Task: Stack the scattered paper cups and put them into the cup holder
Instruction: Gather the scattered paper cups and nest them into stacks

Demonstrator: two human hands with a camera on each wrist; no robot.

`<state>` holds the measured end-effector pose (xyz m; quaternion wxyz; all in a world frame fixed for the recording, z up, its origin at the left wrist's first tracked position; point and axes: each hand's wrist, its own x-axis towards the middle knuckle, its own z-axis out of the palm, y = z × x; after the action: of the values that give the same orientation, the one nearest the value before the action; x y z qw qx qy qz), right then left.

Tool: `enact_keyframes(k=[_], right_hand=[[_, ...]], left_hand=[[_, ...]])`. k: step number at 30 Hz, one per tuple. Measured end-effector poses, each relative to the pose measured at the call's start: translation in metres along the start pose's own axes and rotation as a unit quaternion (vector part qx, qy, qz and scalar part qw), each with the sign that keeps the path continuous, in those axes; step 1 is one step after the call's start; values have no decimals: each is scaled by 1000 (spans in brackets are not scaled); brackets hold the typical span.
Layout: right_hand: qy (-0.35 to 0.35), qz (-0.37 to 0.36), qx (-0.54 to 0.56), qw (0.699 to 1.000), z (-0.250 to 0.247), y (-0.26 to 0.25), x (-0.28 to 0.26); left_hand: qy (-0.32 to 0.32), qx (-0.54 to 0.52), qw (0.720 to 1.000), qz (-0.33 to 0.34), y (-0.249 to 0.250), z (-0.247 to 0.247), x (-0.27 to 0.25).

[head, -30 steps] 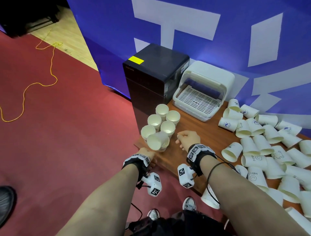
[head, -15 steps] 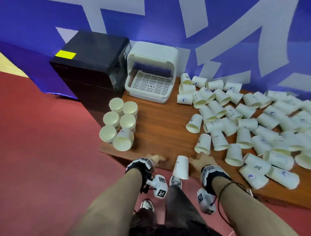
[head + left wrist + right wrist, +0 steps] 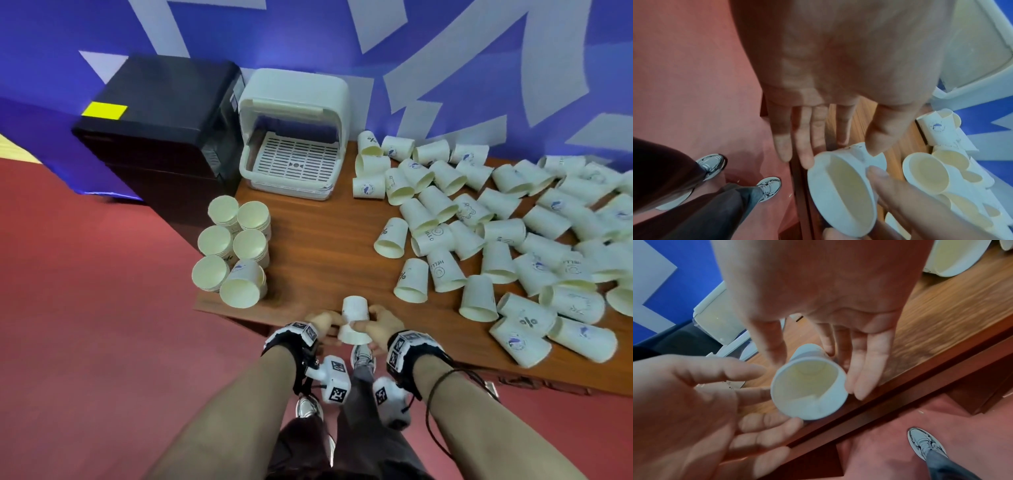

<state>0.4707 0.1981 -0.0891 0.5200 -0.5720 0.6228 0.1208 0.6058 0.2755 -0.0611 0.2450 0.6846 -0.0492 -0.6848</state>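
The right hand (image 3: 378, 325) has its fingers (image 3: 863, 379) and thumb curled round a cup (image 3: 354, 323), which lies on its side with its mouth sticking out over the near edge of the table (image 3: 318, 260). The left hand (image 3: 323, 325) has straight, loose fingers (image 3: 805, 146) that just touch the cup's rim; it grips nothing.

A moment ago only the right hand was by this cup, and the left hand lay on the table edge. Now both hands meet at it, so I think a new stack is starting here.

The cup hangs past the edge, so it could fall to the floor (image 3: 102, 308). Left of the cup stand six stacks (image 3: 233, 253). Behind those is the holder (image 3: 291, 133), open. Right of the cup lie many loose cups (image 3: 496, 240). The wood between is bare, with room to move.
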Motion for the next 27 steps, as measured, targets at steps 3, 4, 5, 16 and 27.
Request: enact_keyframes(k=[3, 4, 5, 16, 27], right_hand=[[-20, -46, -14, 999, 3, -5, -2], [-31, -62, -12, 998, 5, -9, -5], [-47, -78, -5, 996, 6, -12, -7], [73, -148, -171, 971, 25, -83, -29], [99, -225, -188, 951, 37, -126, -26]], left_hand=[[2, -26, 1000, 9, 1, -10, -5], [5, -34, 999, 19, 1, -14, -11], [6, -40, 999, 30, 1, -17, -13], [53, -146, 986, 57, -32, -67, -48], [238, -247, 935, 89, -32, -119, -76]])
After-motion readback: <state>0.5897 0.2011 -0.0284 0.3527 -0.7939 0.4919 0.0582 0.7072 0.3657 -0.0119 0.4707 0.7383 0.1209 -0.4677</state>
